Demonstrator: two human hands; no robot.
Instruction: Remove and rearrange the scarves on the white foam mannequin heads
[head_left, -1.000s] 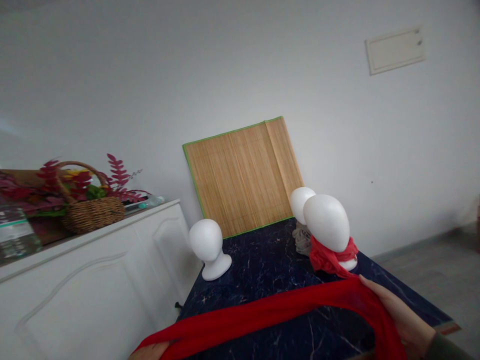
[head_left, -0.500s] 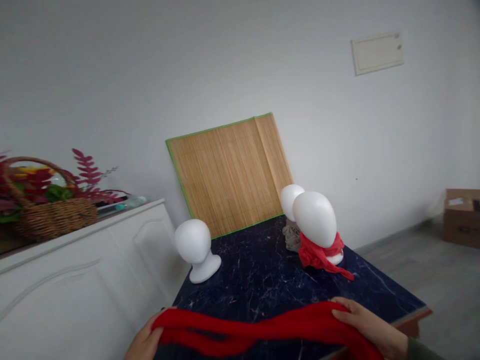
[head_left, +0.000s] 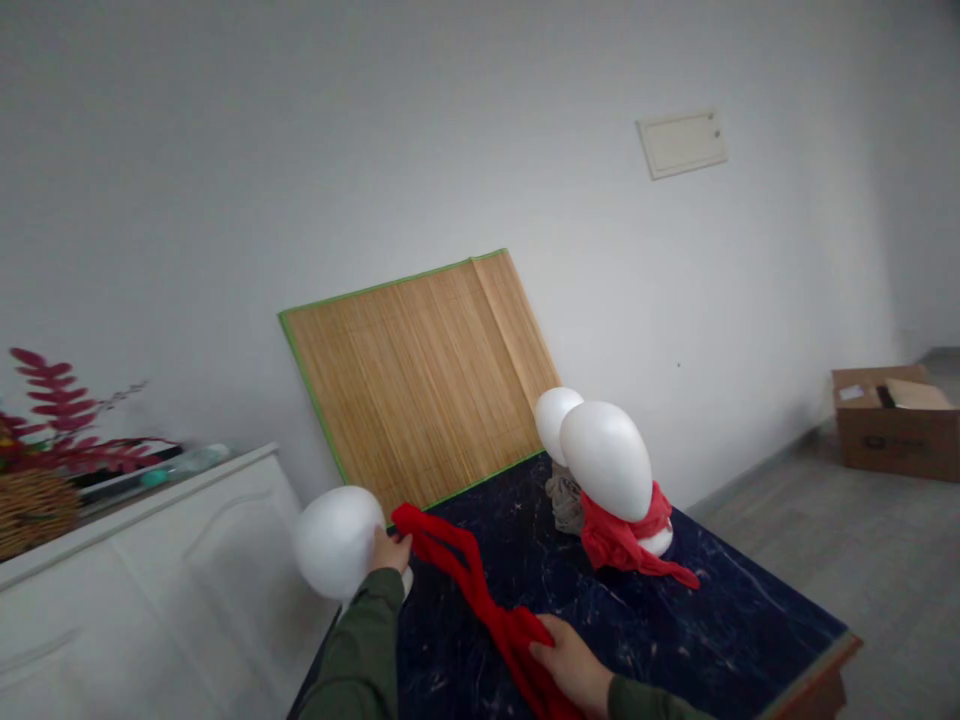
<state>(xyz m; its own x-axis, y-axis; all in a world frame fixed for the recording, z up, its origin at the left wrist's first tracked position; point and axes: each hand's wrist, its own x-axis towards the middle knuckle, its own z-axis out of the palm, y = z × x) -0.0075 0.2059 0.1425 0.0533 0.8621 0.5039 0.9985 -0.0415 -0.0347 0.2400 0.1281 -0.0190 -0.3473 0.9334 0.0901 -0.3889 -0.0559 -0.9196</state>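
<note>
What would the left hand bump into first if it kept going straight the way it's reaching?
The left hand already touches the bare white foam head, holding the red scarf against it. Beyond stands the bamboo mat, though depth is unclear.

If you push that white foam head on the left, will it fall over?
Probably, quite easily. The bare white foam head looks like light foam, so a small nudge would likely move it. It is round and wide on top, which suggests it tips readily. The left hand touches its side; the right hand presses the floppy red scarf.
</note>
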